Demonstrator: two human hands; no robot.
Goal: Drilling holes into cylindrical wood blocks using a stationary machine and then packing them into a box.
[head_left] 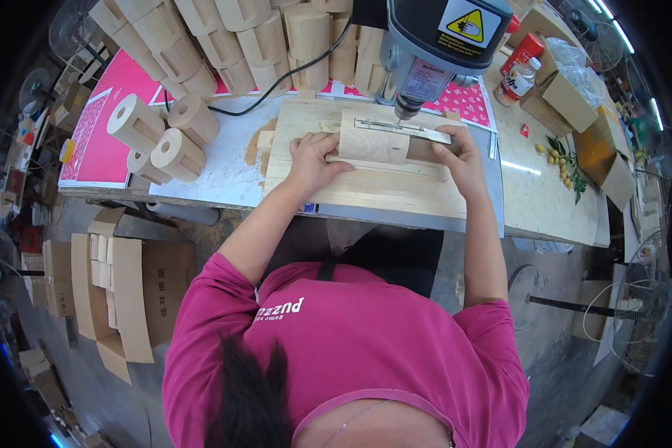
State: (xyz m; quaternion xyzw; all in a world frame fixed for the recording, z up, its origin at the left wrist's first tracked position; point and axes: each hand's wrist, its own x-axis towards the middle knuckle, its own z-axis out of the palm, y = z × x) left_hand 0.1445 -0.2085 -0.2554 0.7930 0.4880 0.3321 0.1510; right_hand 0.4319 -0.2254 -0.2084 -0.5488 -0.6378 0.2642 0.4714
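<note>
So, a wooden block (pixel 369 147) is lying on a flat board (pixel 328 194), below the tip of the drill (pixel 425 63), and a thin metal strip (pixel 418 133) is running along the top of the block and jutting past its right end. The left hand (pixel 315 162) is touching the block's left end with bent fingers, its thumb pointing right; whether it is really gripping, I cannot tell. The right hand (pixel 461 158) is pinching the strip's jutting end narrowly between thumb and fingers. Left of the board, four wooden cylinders (pixel 178 157) are standing close together on the table (pixel 224 187), while tall wooden stacks (pixel 265 48) are rising behind. A black cord (pixel 291 75) is curving in front of those stacks. Over on the right, a bottle (pixel 517 82) is standing beside a red can (pixel 529 49), and yellowish fruit (pixel 564 166) is lying among green leaves. On the floor at the left, an open cardboard box (pixel 136 299) is holding pale pieces (pixel 103 261)
</note>
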